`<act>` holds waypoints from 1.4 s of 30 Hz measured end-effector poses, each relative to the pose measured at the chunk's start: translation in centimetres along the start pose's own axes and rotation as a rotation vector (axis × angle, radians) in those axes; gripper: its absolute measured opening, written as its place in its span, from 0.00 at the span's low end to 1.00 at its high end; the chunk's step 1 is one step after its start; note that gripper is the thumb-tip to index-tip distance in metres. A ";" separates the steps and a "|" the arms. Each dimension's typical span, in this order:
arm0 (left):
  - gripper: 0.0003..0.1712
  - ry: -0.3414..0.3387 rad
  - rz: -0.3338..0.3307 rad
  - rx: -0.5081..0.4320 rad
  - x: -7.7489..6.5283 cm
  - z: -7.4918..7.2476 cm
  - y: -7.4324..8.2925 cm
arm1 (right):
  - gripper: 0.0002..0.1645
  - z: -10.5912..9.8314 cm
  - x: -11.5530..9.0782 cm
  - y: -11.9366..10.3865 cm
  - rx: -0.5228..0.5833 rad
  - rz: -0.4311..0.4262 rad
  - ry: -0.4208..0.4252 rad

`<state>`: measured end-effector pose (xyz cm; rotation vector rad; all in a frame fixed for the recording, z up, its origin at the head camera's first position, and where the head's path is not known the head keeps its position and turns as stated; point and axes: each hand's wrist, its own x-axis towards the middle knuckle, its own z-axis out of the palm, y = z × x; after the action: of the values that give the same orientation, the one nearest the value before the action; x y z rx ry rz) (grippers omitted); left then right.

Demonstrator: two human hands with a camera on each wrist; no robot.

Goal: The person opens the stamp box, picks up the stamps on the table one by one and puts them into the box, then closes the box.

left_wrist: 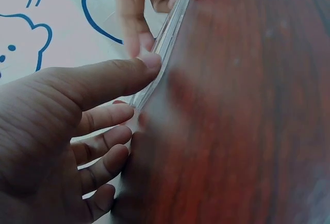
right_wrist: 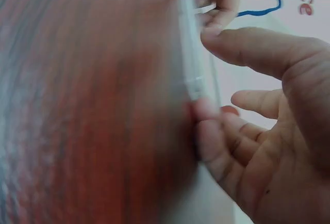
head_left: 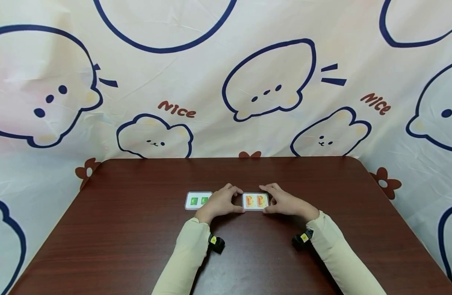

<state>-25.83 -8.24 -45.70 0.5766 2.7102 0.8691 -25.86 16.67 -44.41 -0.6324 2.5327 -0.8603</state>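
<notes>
A small white card in a clear case (head_left: pixel 256 201), printed with two orange pictures, lies between the two hands in the head view. My left hand (head_left: pixel 220 203) holds its left end, with the thumb at the near corner and a finger at the far one. At its right end, my right hand (head_left: pixel 285 201) has thumb and finger at the corners. The left wrist view shows the case edge-on (left_wrist: pixel 167 43) beside the left thumb. Blur softens the case (right_wrist: pixel 189 43) in the right wrist view. A second card with green pictures (head_left: pixel 194 201) lies partly behind the left hand.
The brown wooden table (head_left: pixel 137 246) carries both cards near its far side. Behind it hangs a cream cloth (head_left: pixel 211 86) with blue cartoon outlines. Each wrist wears a small black camera, one on the left (head_left: pixel 216 244) and one on the right (head_left: pixel 301 241).
</notes>
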 end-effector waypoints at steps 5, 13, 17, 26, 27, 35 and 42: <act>0.34 -0.004 0.003 -0.029 -0.2 -0.3 0.0 | 0.43 -0.8 -1.7 -0.6 0.037 -0.037 0.084; 0.31 0.007 0.017 -0.059 -0.7 -1.2 0.1 | 0.33 -2.7 -5.3 -3.1 0.140 -0.104 0.270; 0.26 0.037 0.046 -0.070 -0.9 -1.6 0.1 | 0.27 -3.5 -6.8 -4.4 0.137 -0.151 0.344; 0.19 0.129 0.072 -0.129 -1.5 -2.8 0.8 | 0.17 -4.5 -8.8 -5.8 0.105 -0.277 0.439; 0.19 0.136 0.072 -0.128 -1.5 -3.0 0.8 | 0.17 -4.6 -8.9 -5.9 0.106 -0.279 0.441; 0.19 0.210 0.085 -0.062 -1.9 -3.5 0.9 | 0.15 -4.6 -9.1 -5.8 0.040 -0.253 0.491; 0.23 0.442 0.119 0.155 -2.2 -4.6 1.0 | 0.18 -4.6 -9.3 -5.4 -0.096 -0.255 0.641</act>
<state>-25.13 -10.77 -41.24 0.6482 3.1922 0.9119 -18.95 19.91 -35.54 -0.8277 3.1224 -1.1881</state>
